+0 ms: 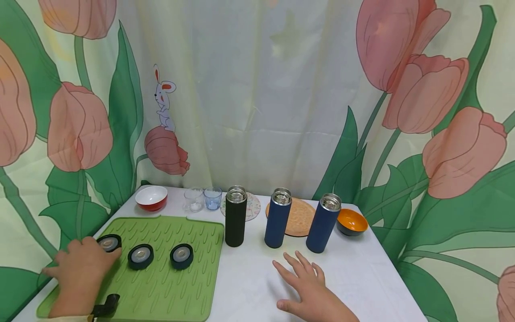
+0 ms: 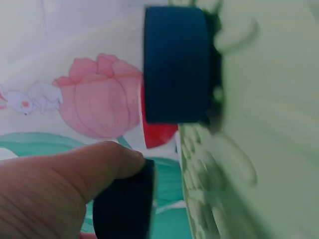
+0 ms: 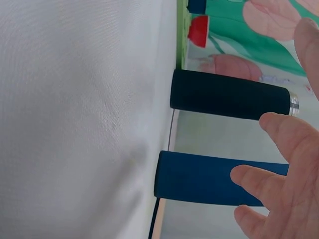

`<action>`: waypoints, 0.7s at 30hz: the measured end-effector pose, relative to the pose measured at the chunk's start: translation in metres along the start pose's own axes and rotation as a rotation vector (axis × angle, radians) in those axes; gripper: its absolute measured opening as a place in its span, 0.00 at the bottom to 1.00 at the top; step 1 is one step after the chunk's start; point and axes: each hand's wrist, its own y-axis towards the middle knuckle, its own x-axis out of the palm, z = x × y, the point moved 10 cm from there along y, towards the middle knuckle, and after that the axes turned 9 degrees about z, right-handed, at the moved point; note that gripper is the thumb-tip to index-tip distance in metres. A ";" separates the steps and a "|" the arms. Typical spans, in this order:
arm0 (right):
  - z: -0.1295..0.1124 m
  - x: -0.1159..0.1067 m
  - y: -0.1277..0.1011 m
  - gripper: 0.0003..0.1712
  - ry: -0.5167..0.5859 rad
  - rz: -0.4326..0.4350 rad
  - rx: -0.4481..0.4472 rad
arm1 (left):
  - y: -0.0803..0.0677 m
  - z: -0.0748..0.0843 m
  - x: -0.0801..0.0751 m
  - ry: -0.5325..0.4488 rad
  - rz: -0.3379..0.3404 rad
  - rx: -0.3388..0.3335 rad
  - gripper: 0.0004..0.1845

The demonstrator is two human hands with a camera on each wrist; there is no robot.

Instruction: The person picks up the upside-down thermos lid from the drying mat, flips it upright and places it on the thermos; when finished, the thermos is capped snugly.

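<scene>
My left hand [image 1: 82, 268] grips a dark bottle cap [image 1: 109, 243] at the far left of the green mat [image 1: 161, 286]. In the left wrist view the thumb presses on the rim of this cap [image 2: 124, 204]; the other fingers are mostly hidden. Two more caps, one in the middle [image 1: 141, 256] and one to the right [image 1: 181, 256], lie on the mat with their inner sides up. My right hand [image 1: 314, 290] hovers with spread fingers before three lidless bottles, touching none: a black bottle [image 1: 235, 219], a blue bottle [image 1: 277, 219] and another blue bottle [image 1: 323, 223].
Behind the mat stand a red-and-white bowl [image 1: 151, 199] and two glass cups [image 1: 212, 198]. Round placemats, one patterned [image 1: 252, 206] and one brown [image 1: 299, 217], lie behind the bottles. An orange bowl [image 1: 352, 221] sits at the right edge of the white table [image 1: 241, 286].
</scene>
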 end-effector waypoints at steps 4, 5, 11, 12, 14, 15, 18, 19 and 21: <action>0.000 0.000 0.000 0.50 -0.007 0.004 -0.009 | -0.007 0.014 -0.004 -0.014 0.005 0.009 0.63; 0.000 0.001 0.000 0.50 -0.006 0.003 -0.010 | -0.009 0.016 -0.004 -0.015 0.005 0.011 0.64; 0.001 0.001 -0.001 0.50 0.001 0.001 -0.008 | -0.020 0.029 -0.003 -0.011 0.015 0.049 0.64; 0.002 0.001 -0.001 0.50 0.001 0.000 -0.007 | -0.021 0.031 -0.003 -0.008 0.015 0.056 0.63; 0.002 0.002 -0.001 0.50 0.001 0.000 -0.008 | -0.024 0.035 -0.002 -0.003 0.010 0.062 0.63; 0.003 0.002 -0.001 0.50 0.003 -0.001 -0.008 | -0.026 0.036 -0.001 0.000 0.006 0.061 0.64; 0.003 0.003 -0.001 0.50 0.004 -0.002 -0.008 | -0.029 0.042 0.000 0.013 0.000 0.060 0.64; 0.003 0.003 -0.001 0.50 0.005 -0.002 -0.008 | -0.030 0.044 0.000 0.013 0.001 0.058 0.65; 0.003 0.004 -0.001 0.50 0.006 -0.002 -0.007 | -0.032 0.048 0.000 0.010 0.007 0.062 0.65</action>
